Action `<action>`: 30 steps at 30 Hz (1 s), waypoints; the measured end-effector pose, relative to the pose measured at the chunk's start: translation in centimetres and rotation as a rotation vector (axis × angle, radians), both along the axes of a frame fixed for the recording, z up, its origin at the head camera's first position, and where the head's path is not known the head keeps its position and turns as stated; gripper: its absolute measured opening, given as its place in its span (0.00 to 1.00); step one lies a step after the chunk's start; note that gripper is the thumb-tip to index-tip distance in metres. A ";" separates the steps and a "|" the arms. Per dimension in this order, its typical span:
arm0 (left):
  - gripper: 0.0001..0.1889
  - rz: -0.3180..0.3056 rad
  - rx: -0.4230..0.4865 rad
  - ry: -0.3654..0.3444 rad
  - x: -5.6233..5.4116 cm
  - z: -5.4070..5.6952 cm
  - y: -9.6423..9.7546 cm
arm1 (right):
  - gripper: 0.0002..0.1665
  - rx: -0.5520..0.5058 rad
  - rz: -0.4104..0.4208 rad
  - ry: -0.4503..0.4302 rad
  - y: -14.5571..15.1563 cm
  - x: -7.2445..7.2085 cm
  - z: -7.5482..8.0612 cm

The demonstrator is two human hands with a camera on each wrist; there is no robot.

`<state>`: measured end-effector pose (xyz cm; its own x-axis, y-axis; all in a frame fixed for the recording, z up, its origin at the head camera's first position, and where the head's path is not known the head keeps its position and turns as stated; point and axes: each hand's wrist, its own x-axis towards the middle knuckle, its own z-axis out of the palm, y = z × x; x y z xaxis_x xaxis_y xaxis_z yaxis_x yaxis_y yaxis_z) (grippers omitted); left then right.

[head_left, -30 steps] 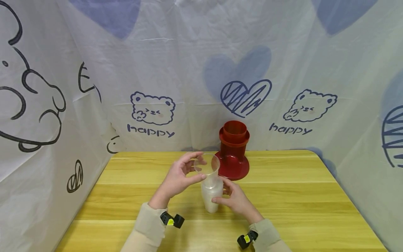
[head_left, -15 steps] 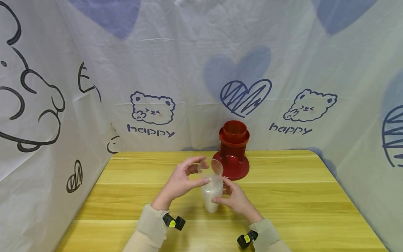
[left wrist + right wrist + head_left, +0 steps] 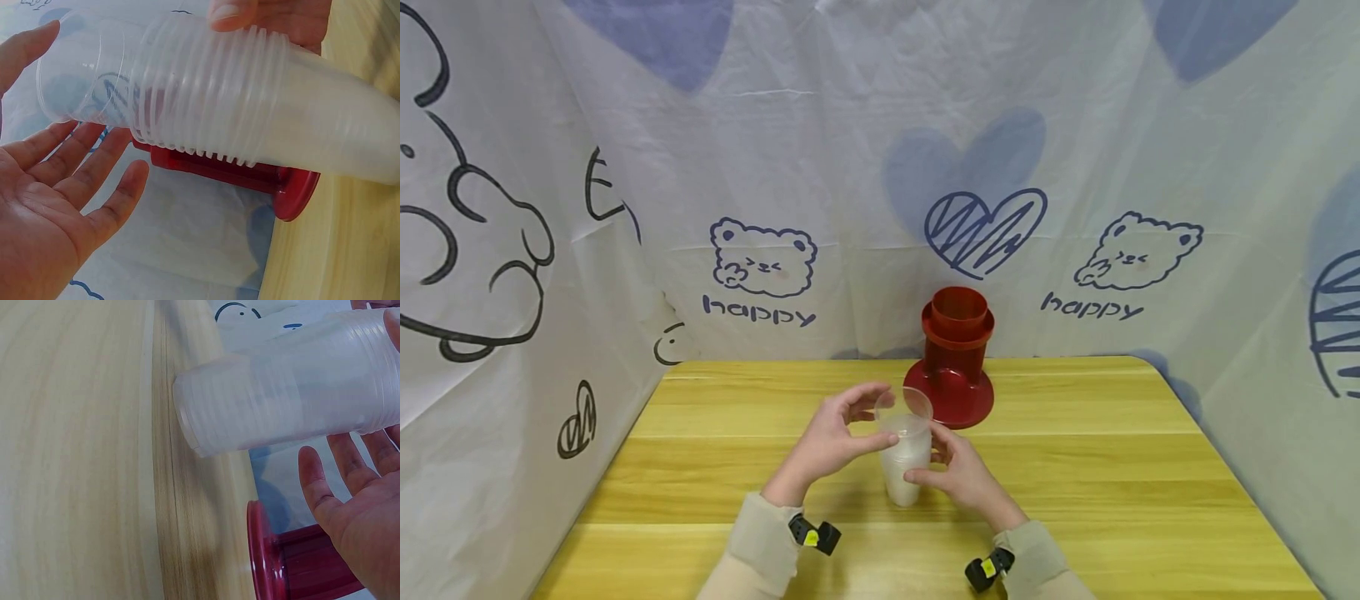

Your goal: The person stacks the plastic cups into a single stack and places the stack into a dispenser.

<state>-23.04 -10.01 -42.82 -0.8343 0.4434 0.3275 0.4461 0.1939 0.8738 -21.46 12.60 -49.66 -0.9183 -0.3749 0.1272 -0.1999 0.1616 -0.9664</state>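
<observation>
Nested clear plastic cups form a stack point(image 3: 904, 471), upright in the head view, their rims packed closely in the left wrist view. My right hand point(image 3: 964, 477) holds the stack's side, thumb in front and fingers behind. The topmost clear cup point(image 3: 87, 72) sits partly inside the stack, its upper part standing proud of the other rims. Around that cup's rim my left hand point(image 3: 835, 433) has its thumb on one side and fingers point(image 3: 81, 165) on the other. Beyond the hands stands a red cylindrical holder point(image 3: 957, 358) with a wide round base.
A light wood-grain table point(image 3: 1112, 467) carries everything. Behind it and to the left hangs a white cloth point(image 3: 850, 167) with blue hearts and bear drawings. The red holder's base point(image 3: 951, 408) rests near the table's back edge, just behind the cups.
My left hand and the top cup have come down and slightly right, and the cup has sunk deeper into the stack. My right hand and the red holder have stayed put.
</observation>
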 end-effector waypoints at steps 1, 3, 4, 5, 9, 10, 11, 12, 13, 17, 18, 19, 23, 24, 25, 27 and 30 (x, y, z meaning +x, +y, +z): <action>0.31 0.000 0.001 0.001 0.0 -0.1 0.0 | 0.41 0.000 -0.001 0.000 0.0 0.0 0.0; 0.31 0.007 -0.007 0.005 0.1 -0.2 0.0 | 0.41 0.002 0.002 0.005 0.0 0.1 0.1; 0.31 0.010 -0.011 0.008 0.1 -0.3 0.0 | 0.41 0.001 0.002 0.009 0.0 -0.1 -0.3; 0.31 0.014 -0.017 0.012 0.1 -0.4 0.0 | 0.41 -0.002 0.003 0.015 0.1 -0.3 -0.7; 0.31 0.019 -0.048 0.032 0.2 -0.9 0.0 | 0.41 -0.016 0.015 0.039 0.2 -0.3 -0.9; 0.31 0.019 -0.057 0.037 0.2 -1.0 0.0 | 0.40 -0.016 0.016 0.042 0.2 -0.3 -0.9; 0.31 0.022 -0.069 0.040 0.2 -1.2 0.0 | 0.40 -0.017 0.017 0.044 0.2 -0.3 -0.9; 0.31 0.023 -0.079 0.044 0.2 -1.3 0.0 | 0.40 -0.016 0.019 0.048 0.2 -0.3 -0.9; 0.31 0.026 -0.090 0.046 0.3 -1.4 0.0 | 0.40 -0.014 0.020 0.052 0.2 -0.3 -0.9; 0.31 0.038 -0.132 0.060 0.4 -1.6 0.0 | 0.41 -0.011 0.025 0.066 0.2 -0.3 -0.9; 0.31 0.038 -0.139 0.064 0.4 -1.6 0.0 | 0.42 -0.013 0.025 0.066 0.2 -0.2 -0.8; 0.31 0.039 -0.147 0.065 0.4 -1.7 0.0 | 0.43 -0.013 0.025 0.065 0.1 -0.2 -0.7; 0.31 0.040 -0.175 0.078 0.5 -1.9 0.0 | 0.44 -0.029 0.034 0.050 0.0 0.3 0.6; 0.31 0.041 -0.184 0.080 0.5 -1.9 0.0 | 0.45 -0.031 0.037 0.043 0.0 0.4 0.9; 0.31 0.042 -0.192 0.081 0.5 -1.9 0.0 | 0.44 -0.030 0.039 0.039 0.0 0.6 1.3; 0.31 0.041 -0.204 0.086 0.5 -2.0 0.0 | 0.43 -0.033 0.043 0.037 -0.1 0.9 1.9; 0.31 0.044 -0.216 0.087 0.6 -2.1 -0.1 | 0.43 -0.031 0.040 0.027 -0.1 1.0 2.1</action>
<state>-22.47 -10.07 -44.89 -0.8274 0.4747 0.3001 0.5045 0.3933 0.7687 -20.44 12.52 -47.59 -0.8988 -0.4065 0.1642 -0.2320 0.1233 -0.9649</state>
